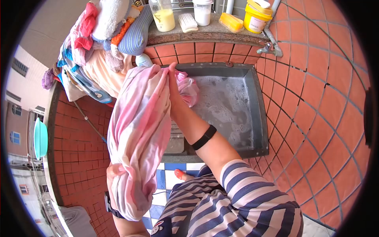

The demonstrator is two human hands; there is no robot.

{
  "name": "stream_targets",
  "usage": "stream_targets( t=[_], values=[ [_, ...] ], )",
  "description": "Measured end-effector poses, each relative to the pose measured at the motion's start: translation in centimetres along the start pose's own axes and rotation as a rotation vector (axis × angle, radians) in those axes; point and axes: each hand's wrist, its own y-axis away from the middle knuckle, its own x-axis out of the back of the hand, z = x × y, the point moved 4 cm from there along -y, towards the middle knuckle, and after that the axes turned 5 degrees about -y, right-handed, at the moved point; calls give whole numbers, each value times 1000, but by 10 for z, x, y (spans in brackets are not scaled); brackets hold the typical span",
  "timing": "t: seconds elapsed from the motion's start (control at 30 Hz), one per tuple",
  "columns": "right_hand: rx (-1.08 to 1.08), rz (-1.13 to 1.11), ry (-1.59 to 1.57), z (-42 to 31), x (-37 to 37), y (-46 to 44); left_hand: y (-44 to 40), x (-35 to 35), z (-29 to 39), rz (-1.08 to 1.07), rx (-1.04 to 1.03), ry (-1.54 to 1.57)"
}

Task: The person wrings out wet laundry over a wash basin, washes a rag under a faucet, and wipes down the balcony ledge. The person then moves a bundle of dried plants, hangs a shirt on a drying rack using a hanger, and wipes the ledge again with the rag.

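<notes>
A long bunched pink-and-white cloth (140, 134) hangs between my hands, in front of the sink's left side. My left hand (114, 173) is closed on its lower left edge, with the thumb over the folds. Up at the cloth's top right, my right hand (173, 85) grips it, most fingers hidden by fabric. Behind that hand a pink bunch of fabric (186, 89) lies at the sink's left; whether it joins the held cloth I cannot tell. The dark stone sink (258, 114) holds greyish, foamy water (225, 106). Part of a ridged washboard surface (175, 138) shows beside the cloth.
Piled laundry (92, 67) stands at the left. On the back ledge are a jar of yellow liquid (164, 17), a scrub brush (188, 23), a white-lidded tub (203, 14), yellow soap (231, 23) and a yellow bucket (256, 19). A tap (268, 49) juts from the right wall.
</notes>
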Motion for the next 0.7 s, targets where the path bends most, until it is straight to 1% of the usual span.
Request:
stream_targets(
  t=[0.03,0.07,0.1,0.13,0.17,0.2,0.23,0.27,0.3,0.33,0.37,0.4,0.43,0.47,0.5,0.57,0.6,0.67,0.7],
  values=[
    [-58,-8,48,-9,5,-7,-11,30,-1,177,58,-245],
    [56,109,301,-20,12,-5,-24,58,-8,310,40,-702],
    [162,208,551,-28,16,-1,-24,107,-25,505,-71,-1294],
    [44,261,545,-22,20,5,-25,123,-45,657,-83,-1519],
    [-59,200,458,-2,70,-13,-29,130,-70,809,-70,-1739],
    [-184,367,568,11,104,-6,-30,156,-103,797,59,-1878],
    [-158,262,574,22,132,-7,-28,171,-126,758,197,-2013],
    [-191,308,559,28,137,2,-19,161,-130,819,169,-1978],
    [-150,307,599,26,136,6,-11,148,-135,871,138,-1943],
    [-206,329,619,27,139,5,-1,151,-146,1160,136,-1758],
    [-255,350,640,29,142,1,2,151,-143,1180,152,-1741],
    [-278,402,691,29,131,4,11,165,-147,1282,243,-834],
    [-298,402,698,34,137,4,14,168,-160,1218,286,74],
    [-280,372,724,37,143,0,7,188,-170,930,241,477],
    [-255,339,746,38,142,-4,-1,191,-159,1057,145,598],
    [-291,333,761,39,148,0,-10,190,-147,1262,138,732],
    [-287,325,771,38,153,2,-10,195,-152,1263,130,754],
    [-284,308,766,35,158,3,-16,209,-163,1228,238,885],
    [-308,332,780,35,163,4,-18,213,-169,1227,229,898]
  ],
)
